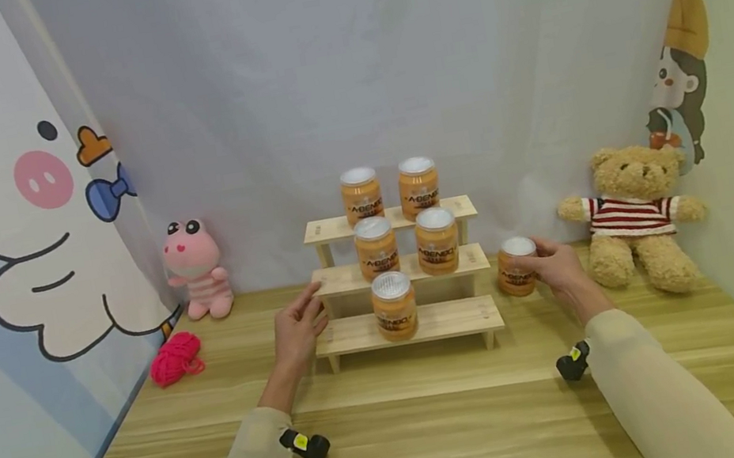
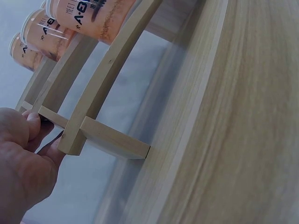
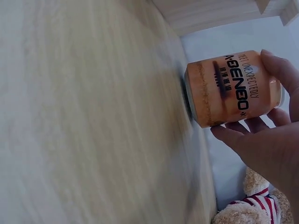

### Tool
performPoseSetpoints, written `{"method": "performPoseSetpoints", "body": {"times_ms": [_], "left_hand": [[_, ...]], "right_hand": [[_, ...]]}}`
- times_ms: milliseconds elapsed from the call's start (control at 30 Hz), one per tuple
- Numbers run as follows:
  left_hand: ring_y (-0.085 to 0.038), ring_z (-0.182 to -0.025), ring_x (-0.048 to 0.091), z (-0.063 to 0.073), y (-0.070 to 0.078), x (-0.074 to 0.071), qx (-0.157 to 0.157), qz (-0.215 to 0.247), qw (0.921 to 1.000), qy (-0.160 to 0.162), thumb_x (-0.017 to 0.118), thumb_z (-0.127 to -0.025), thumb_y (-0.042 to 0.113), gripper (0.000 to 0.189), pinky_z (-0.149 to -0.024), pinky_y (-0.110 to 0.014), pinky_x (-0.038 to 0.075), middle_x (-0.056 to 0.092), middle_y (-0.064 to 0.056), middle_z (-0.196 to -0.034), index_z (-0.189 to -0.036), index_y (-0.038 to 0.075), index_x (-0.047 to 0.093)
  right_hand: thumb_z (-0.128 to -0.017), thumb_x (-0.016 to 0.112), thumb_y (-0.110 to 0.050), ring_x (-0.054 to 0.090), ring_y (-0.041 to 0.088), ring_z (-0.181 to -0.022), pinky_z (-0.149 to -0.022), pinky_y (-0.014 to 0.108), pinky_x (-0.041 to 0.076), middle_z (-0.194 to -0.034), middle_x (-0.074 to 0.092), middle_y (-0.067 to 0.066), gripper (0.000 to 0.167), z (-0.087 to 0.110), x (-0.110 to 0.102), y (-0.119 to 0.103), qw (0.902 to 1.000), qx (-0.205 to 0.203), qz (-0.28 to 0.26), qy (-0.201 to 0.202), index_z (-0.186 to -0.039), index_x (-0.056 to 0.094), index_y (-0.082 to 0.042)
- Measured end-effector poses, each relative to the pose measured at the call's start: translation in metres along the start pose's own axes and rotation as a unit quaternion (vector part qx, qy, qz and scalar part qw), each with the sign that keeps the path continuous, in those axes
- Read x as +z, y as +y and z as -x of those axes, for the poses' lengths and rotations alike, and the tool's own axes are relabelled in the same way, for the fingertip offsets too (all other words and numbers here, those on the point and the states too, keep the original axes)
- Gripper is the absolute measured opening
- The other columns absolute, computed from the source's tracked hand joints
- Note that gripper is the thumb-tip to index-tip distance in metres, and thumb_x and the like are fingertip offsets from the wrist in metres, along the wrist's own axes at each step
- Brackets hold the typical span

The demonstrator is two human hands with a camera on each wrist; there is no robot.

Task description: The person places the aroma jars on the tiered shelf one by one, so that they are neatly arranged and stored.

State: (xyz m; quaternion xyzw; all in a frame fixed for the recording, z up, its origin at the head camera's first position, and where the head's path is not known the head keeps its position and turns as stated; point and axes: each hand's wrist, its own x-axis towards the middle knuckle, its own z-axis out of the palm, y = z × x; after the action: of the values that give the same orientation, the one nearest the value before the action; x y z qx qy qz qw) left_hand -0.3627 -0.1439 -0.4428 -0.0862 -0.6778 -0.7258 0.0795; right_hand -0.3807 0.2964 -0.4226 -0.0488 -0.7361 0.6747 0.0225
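Observation:
A three-tier wooden display stand (image 1: pixel 453 318) stands on the table with orange jars on its steps. Two jars are on the top step, two on the middle, and one jar (image 1: pixel 396 316) on the bottom. My left hand (image 1: pixel 297 332) is at the stand's left side, its bent fingers holding the step ends; the left wrist view shows the thumb and fingers (image 2: pixel 55 148) there, some fingertips hidden. To the right of the stand, my right hand (image 1: pixel 559 271) grips another orange jar (image 3: pixel 229 88) with a pale lid, low over the table; whether it touches cannot be told.
A pink plush toy (image 1: pixel 197 272) sits at the back left, with a ball of pink yarn (image 1: pixel 174 359) in front of it. At the back right is a teddy bear (image 1: pixel 639 218) in a striped shirt, close to my right hand. A pale curtain (image 1: pixel 249 119) hangs behind.

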Motion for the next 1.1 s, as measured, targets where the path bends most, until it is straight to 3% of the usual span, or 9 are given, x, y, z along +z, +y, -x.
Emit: {"method": "performPoseSetpoints", "body": {"times_ms": [367, 533, 667, 1100], "left_hand": [[-0.032, -0.131, 0.050, 0.001, 0.002, -0.001, 0.000, -0.010, 0.9999, 0.003, 0.049, -0.106, 0.006, 0.039, -0.100, -0.041, 0.049, 0.052, -0.024, -0.134, -0.144, 0.004, 0.054], [-0.031, -0.131, 0.050, 0.001, 0.002, -0.001, 0.002, -0.003, 1.0000, 0.002, 0.050, -0.106, 0.006, 0.039, -0.100, -0.041, 0.050, 0.052, -0.024, -0.134, -0.144, 0.004, 0.054], [-0.030, -0.130, 0.051, 0.000, 0.002, 0.000, -0.002, -0.001, 1.0000, 0.005, 0.050, -0.106, 0.006, 0.038, -0.099, -0.040, 0.051, 0.052, -0.023, -0.134, -0.143, 0.004, 0.055], [-0.029, -0.129, 0.052, 0.000, 0.000, 0.001, -0.007, -0.003, 0.9999, 0.008, 0.050, -0.105, 0.006, 0.038, -0.098, -0.039, 0.051, 0.053, -0.023, -0.132, -0.143, 0.005, 0.056]], "right_hand": [[-0.098, 0.068, -0.017, 0.034, 0.037, -0.141, -0.109, 0.036, 0.044, -0.156, 0.030, 0.026, 0.074, 0.024, -0.005, -0.020, 0.9967, -0.045, 0.020, -0.065, -0.157, 0.026, 0.001], [-0.096, 0.071, -0.017, 0.056, 0.017, -0.121, -0.096, 0.025, 0.053, -0.150, 0.039, 0.027, 0.073, 0.038, -0.008, -0.028, 0.9935, -0.070, 0.029, -0.085, -0.155, 0.031, 0.002], [-0.095, 0.072, -0.014, 0.060, 0.002, -0.105, -0.091, 0.023, 0.055, -0.144, 0.044, 0.026, 0.071, 0.049, -0.008, -0.036, 0.9913, -0.082, 0.036, -0.096, -0.153, 0.034, 0.004], [-0.092, 0.074, -0.010, 0.062, 0.012, -0.107, -0.089, 0.028, 0.055, -0.133, 0.056, 0.027, 0.066, 0.073, 0.008, -0.048, 0.9815, -0.103, 0.075, -0.143, -0.148, 0.043, 0.006]]}}
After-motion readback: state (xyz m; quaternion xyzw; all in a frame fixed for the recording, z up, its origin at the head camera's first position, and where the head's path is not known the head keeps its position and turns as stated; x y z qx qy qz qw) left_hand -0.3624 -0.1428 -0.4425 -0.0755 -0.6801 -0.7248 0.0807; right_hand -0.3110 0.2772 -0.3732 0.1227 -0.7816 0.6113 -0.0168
